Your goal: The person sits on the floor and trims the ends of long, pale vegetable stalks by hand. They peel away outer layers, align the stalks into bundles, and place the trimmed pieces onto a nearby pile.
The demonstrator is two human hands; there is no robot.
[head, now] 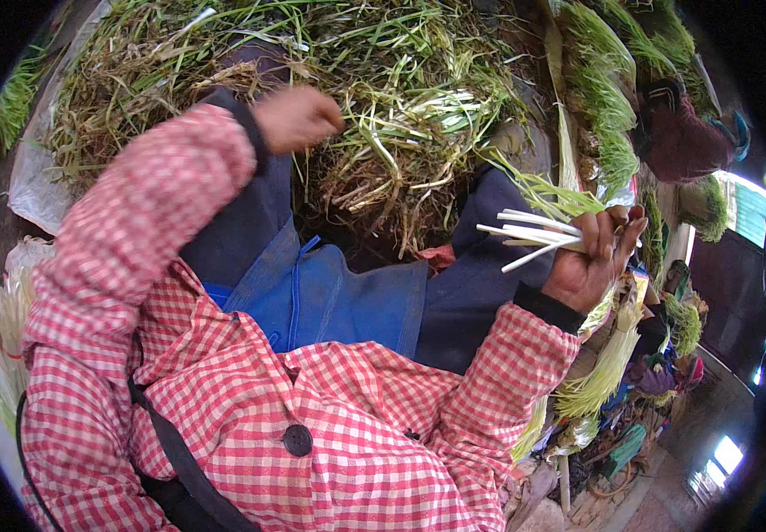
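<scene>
My right hand (592, 256) is closed round a small bunch of white stalks (536, 234), whose pale yellow-green leaves (542, 189) trail behind the fingers. Their white ends point left, over my dark trouser leg. At upper left, my left hand (299, 120) is blurred, its fingers curled, above the near part of a heap of green leaves and straw-coloured stems (176, 80). Whether it holds anything cannot be told. Between my knees lie loose pale stalks (449, 113) with tangled brown roots and dry leaves (383, 179).
Bundles of yellow-green leaves (599, 100) line the right side, with another tied bundle (609, 359) lower down. Pale stalk bundles (0, 339) stand at the far left. A whitish plastic sheet (40, 193) edges the heap. Another person (685, 136) is at the upper right.
</scene>
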